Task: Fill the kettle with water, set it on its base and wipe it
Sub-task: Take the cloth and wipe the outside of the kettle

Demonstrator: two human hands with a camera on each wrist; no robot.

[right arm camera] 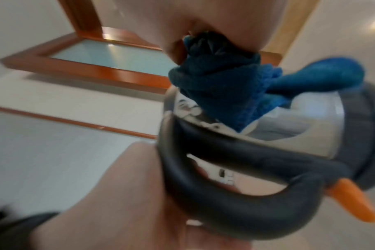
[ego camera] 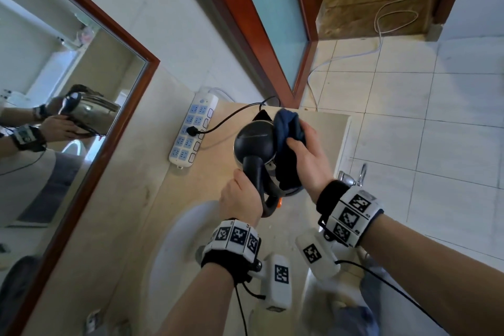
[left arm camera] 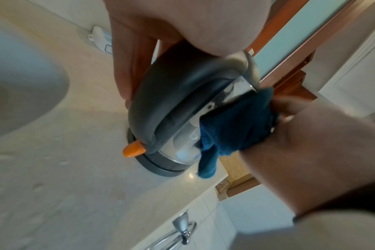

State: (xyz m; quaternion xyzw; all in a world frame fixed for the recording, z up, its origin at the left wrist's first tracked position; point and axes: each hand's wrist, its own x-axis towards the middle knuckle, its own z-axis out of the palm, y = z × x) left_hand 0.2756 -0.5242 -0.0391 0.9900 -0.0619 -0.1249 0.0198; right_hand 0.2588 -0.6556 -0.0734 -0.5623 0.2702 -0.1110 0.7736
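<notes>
A steel kettle [ego camera: 255, 142] with a black lid, black handle [left arm camera: 161, 94] and orange switch [left arm camera: 132, 149] stands on its black base [left arm camera: 161, 169] on the beige counter [ego camera: 152, 199]. My left hand [ego camera: 241, 198] grips the handle [right arm camera: 235, 208]. My right hand [ego camera: 306, 153] holds a bunched dark blue cloth [ego camera: 287, 131] and presses it against the kettle's right side. In the wrist views the cloth [left arm camera: 235, 128] [right arm camera: 216, 86] lies on the shiny steel wall [right arm camera: 310, 125].
A white power strip [ego camera: 192, 131] lies left of the kettle with the kettle's black plug in it. The white basin [ego camera: 177, 248] sits near me, a chrome tap [ego camera: 351, 179] at the counter's right edge. A mirror [ego camera: 54, 90] covers the left wall; a door stands behind.
</notes>
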